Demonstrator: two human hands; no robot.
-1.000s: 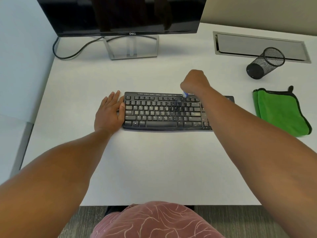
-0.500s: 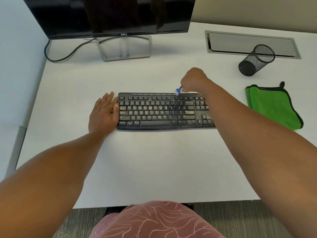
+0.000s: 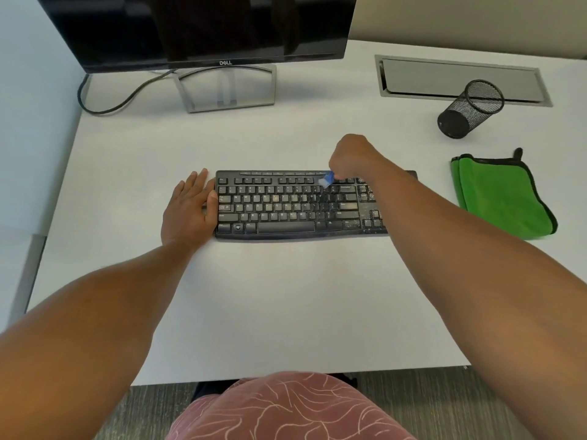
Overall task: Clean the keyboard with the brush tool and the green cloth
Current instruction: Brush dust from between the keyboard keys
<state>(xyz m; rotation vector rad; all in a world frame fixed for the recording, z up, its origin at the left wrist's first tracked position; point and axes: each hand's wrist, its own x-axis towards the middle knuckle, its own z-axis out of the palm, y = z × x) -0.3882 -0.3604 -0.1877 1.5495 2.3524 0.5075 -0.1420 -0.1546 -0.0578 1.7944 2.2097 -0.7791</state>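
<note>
A black keyboard (image 3: 286, 206) lies across the middle of the white desk (image 3: 254, 312), with pale dust on its right-hand keys. My right hand (image 3: 352, 157) grips a small blue brush tool (image 3: 327, 179) whose pale bristles touch the top key rows right of centre. My left hand (image 3: 189, 211) lies flat on the desk with straight fingers, its thumb against the keyboard's left edge. The folded green cloth (image 3: 502, 195) rests on the desk to the right, apart from both hands. My right forearm hides the keyboard's right end.
A Dell monitor (image 3: 197, 27) on a metal stand (image 3: 227, 88) sits at the back, its cable (image 3: 108, 103) looping left. A black mesh pen cup (image 3: 470, 109) lies tipped over at the back right, in front of a grey cable hatch (image 3: 460, 79).
The brush and my right hand have swept slightly leftward along the top rows of the keyboard. My left hand has stayed against the keyboard's left edge. The head camera has shifted a little.
</note>
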